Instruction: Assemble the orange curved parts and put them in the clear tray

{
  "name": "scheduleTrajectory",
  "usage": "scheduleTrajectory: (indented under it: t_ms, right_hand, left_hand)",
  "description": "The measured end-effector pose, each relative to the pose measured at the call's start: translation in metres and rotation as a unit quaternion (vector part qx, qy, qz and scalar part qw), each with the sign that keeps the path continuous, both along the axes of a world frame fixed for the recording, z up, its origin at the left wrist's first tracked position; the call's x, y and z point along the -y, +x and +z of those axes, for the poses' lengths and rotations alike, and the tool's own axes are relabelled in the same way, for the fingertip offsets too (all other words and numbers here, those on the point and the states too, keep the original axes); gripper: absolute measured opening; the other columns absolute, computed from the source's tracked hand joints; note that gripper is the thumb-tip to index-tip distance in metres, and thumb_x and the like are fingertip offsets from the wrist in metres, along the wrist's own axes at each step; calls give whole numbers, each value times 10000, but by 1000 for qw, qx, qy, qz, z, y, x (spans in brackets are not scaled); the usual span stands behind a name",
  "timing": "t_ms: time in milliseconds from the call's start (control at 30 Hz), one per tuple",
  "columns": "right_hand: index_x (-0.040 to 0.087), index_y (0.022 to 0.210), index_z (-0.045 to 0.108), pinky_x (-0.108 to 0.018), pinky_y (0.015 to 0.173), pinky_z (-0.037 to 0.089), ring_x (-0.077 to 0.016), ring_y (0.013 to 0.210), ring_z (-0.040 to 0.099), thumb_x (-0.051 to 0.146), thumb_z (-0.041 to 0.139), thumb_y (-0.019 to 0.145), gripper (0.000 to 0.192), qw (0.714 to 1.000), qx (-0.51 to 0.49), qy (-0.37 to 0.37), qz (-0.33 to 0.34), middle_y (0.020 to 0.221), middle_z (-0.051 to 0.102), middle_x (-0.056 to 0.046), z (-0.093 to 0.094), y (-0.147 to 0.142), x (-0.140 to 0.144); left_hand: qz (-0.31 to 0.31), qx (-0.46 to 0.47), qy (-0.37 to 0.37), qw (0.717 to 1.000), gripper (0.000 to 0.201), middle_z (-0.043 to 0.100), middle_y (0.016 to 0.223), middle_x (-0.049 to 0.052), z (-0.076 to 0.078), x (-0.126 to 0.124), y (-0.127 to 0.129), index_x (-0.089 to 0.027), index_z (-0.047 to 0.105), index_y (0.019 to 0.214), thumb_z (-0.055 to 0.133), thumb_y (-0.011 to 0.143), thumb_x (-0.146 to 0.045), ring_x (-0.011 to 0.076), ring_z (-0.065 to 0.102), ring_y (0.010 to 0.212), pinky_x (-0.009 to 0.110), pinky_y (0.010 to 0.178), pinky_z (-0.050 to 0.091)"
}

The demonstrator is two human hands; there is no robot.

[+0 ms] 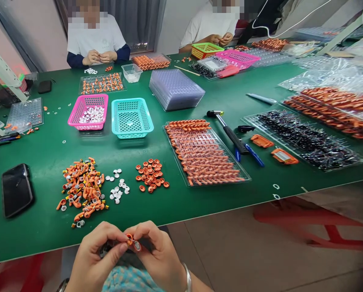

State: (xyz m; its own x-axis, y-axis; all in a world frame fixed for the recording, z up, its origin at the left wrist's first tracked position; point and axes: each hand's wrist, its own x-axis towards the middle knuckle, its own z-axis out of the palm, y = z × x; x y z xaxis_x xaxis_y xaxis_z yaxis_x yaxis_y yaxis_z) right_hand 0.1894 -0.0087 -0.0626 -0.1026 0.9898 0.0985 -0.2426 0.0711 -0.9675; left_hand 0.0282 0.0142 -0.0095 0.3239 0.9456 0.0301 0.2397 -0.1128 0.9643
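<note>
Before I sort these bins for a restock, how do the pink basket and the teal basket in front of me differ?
The pink basket holds a layer of small white rings; the teal basket looks empty. The pink basket sits to the left, near a clear tray of orange parts; the teal basket sits to the right, nearer the stack of clear trays. Both are rectangular mesh baskets of similar size, upright on the green table.

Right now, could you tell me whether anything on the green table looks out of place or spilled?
Mostly orderly. Two small white rings lie alone near the table's front edge, far from the white ring cluster. Both hands, left hand and right hand, pinch one small orange part.
</note>
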Motion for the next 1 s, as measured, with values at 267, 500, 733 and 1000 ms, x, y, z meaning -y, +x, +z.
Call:
scheduleTrajectory:
  t_ms: [267,500,733,1000]
  right_hand:
    - [231,858,577,-305,723,566,-207,826,720,93,579,848,138,997,72,10,2,904,747,-69,1,1,0]
    - [221,891,633,-255,718,560,-172,791,707,60,599,845,171,991,101,79,-24,874,741,-47,5,2,-3]
    - [224,920,658,-228,694,537,-150,776,657,13,580,842,238,979,114,158,-61,860,672,-36,9,3,-7]
    - [238,911,691,-171,585,478,-96,639,577,-1,604,831,266,980,109,149,-71,773,557,16,5,6,-4]
  left_hand:
    - [17,19,-19,999,67,631,724,0,-3,3,4,-229,709,811,674,862,-255,141,600,654,203,589,474]
    - [40,66,-138,987,185,554,702,-4,-7,5,3,-193,691,735,724,813,-357,140,522,657,206,593,425]
    - [59,197,-282,937,250,561,677,-33,-10,3,9,-184,644,718,813,726,-368,124,567,670,193,637,459]
    - [-18,53,-162,985,135,692,796,16,-9,2,4,-211,721,874,678,860,-339,149,633,716,206,653,503]
